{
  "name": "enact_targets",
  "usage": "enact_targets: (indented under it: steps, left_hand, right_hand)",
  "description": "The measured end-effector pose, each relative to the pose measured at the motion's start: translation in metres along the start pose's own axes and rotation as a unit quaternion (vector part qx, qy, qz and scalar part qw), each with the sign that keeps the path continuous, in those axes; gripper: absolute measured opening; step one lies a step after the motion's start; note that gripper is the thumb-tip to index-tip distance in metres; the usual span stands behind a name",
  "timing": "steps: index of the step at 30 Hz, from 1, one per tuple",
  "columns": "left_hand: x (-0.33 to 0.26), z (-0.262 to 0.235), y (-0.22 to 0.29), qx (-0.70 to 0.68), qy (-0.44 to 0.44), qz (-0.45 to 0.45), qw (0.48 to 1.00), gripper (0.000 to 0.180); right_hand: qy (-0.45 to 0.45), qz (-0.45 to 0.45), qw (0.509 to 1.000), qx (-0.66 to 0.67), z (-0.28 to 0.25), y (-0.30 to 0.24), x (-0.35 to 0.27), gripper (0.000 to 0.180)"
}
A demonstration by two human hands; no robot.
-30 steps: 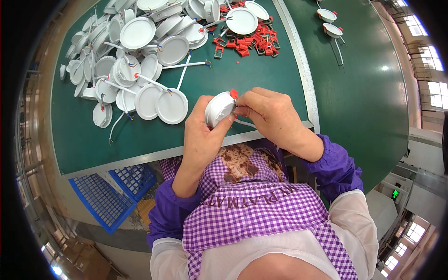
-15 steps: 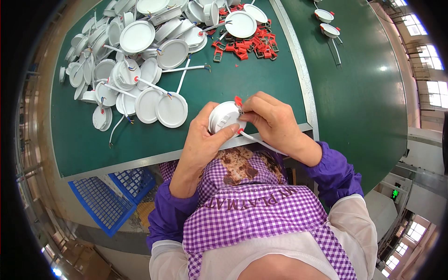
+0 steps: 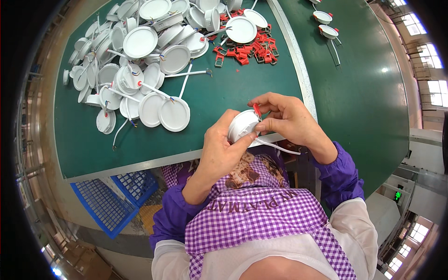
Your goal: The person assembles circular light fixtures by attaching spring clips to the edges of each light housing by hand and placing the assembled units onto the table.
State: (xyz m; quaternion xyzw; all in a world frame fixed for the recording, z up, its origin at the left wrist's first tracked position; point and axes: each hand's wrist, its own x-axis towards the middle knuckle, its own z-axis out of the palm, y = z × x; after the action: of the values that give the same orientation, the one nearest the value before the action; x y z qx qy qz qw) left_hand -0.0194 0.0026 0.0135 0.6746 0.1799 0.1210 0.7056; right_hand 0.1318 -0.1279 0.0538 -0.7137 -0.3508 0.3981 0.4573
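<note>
Just above the near edge of the green table, my left hand (image 3: 218, 148) grips a round white downlight (image 3: 242, 125) by its rim, thumb across the back. The lamp is tilted, and its white cable (image 3: 282, 149) trails to the right beneath my right hand (image 3: 298, 123). With thumb and fingers, my right hand pinches a red spring clip (image 3: 257, 110) against the lamp's right side. Fingers partly cover the clip's metal part, so I cannot tell whether it is seated.
Many white downlights (image 3: 140, 42) with cables are heaped on the table's left. Red clips (image 3: 245, 52) lie piled at the far middle. Beyond a metal rail (image 3: 298, 60), several lamps (image 3: 328, 31) sit on a green surface. Blue plastic baskets (image 3: 105, 203) stand below the table's left edge.
Both hands and the downlight have moved right and slightly down. The lamp has turned, showing more of its side. My right hand still pinches the red clip against it.
</note>
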Motion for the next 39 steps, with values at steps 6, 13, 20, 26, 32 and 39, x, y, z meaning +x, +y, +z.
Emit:
enact_targets:
  steps: [6, 13, 20, 26, 32, 39]
  left_hand:
    - [0.004, 0.015, 0.003, -0.063, -0.046, -0.043, 0.996, 0.037]
    - [0.0, -0.044, 0.001, 0.487, 0.244, 0.241, 0.803, 0.061]
    - [-0.004, -0.053, -0.029, 0.531, 0.278, 0.147, 0.787, 0.067]
    - [-0.009, -0.06, -0.029, 0.397, 0.256, 0.119, 0.874, 0.061]
    - [-0.024, -0.037, 0.029, -0.146, 0.303, 0.095, 0.937, 0.058]
    - [-0.01, -0.039, 0.008, -0.426, 0.193, -0.071, 0.881, 0.038]
  right_hand:
    - [-0.004, 0.052, 0.997, 0.054, -0.029, 0.001, -0.003, 0.04]
    - [0.422, -0.083, 0.772, -0.468, -0.092, -0.008, 0.001, 0.036]
    - [0.172, -0.21, 0.883, -0.383, 0.024, 0.009, 0.101, 0.017]
    - [0.14, -0.172, 0.842, -0.492, 0.04, 0.019, 0.137, 0.01]
    - [0.147, -0.129, 0.86, -0.471, 0.036, 0.015, 0.103, 0.013]
    - [0.187, -0.065, 0.977, -0.077, 0.045, 0.001, 0.052, 0.015]
